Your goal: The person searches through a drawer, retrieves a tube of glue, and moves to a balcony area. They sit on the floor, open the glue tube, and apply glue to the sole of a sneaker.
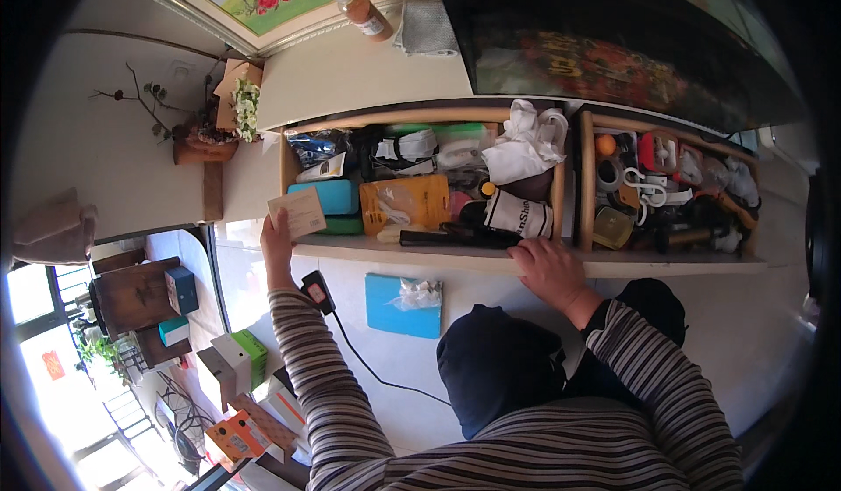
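My left hand (278, 235) grips a small, flat beige box (299, 215) with fine print, above the left corner of an open drawer (368, 249). Over that drawer's front edge rests my right hand (550, 269), its fingertips by a black long object (453, 236); whether they grip anything is unclear. Inside lie a blue case (328, 197), an orange zip pouch (404, 203) with a white cable showing through, a white cloth (525, 143) and a white pouch with black lettering (522, 214). A bundled white cable (410, 146) sits towards the back.
A second open drawer (670, 261) at right holds a tape roll (609, 172), white hooks (640, 185) and other odds and ends. On the floor are a blue flat box (402, 310), a black power adapter (318, 292) with its cord, and several cartons (240, 435). A bottle (368, 16) stands on the cabinet top.
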`<action>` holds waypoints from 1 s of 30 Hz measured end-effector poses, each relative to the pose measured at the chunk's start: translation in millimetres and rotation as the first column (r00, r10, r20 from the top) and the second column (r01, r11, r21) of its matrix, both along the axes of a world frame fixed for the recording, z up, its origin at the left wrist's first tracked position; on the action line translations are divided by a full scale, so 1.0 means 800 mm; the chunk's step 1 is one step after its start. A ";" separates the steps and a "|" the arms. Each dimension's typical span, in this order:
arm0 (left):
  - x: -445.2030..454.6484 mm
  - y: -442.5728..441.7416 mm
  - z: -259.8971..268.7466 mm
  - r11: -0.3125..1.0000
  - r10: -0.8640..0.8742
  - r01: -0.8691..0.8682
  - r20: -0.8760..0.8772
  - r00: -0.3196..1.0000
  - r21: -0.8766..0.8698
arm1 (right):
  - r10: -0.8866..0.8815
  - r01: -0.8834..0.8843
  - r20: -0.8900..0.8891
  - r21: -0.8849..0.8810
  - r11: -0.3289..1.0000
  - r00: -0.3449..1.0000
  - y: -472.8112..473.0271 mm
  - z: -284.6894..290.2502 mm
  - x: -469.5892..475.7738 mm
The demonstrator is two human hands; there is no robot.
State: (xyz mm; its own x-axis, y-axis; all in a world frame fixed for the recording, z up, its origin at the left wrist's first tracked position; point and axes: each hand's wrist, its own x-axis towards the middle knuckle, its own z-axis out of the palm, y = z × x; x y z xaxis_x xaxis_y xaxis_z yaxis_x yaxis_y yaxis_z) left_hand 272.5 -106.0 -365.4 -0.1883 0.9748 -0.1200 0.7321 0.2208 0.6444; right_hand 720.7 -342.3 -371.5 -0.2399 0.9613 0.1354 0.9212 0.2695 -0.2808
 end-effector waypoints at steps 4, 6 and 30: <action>0.027 -0.003 -0.015 0.987 0.122 -0.035 -0.587 0.800 0.158 | -0.006 0.006 -0.033 -0.015 1.000 0.999 -0.002 -0.007 0.001; 0.056 -0.016 -0.022 0.964 0.124 0.063 -0.645 0.754 0.258 | -0.007 0.006 -0.044 -0.032 0.999 0.999 -0.002 -0.009 0.000; 0.102 -0.033 -0.021 0.987 0.078 0.007 -0.526 0.847 0.158 | 0.272 -0.313 -0.167 -0.314 0.896 0.948 0.208 -0.044 -0.140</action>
State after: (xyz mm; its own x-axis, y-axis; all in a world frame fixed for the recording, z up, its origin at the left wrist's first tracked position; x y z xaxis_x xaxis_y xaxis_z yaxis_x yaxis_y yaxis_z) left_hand 354.0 -132.7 -381.8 -0.2168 0.9643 0.1522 0.9641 0.1870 0.1886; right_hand 608.9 -175.8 -407.0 -0.5196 0.8436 -0.1356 0.7704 0.3941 -0.5011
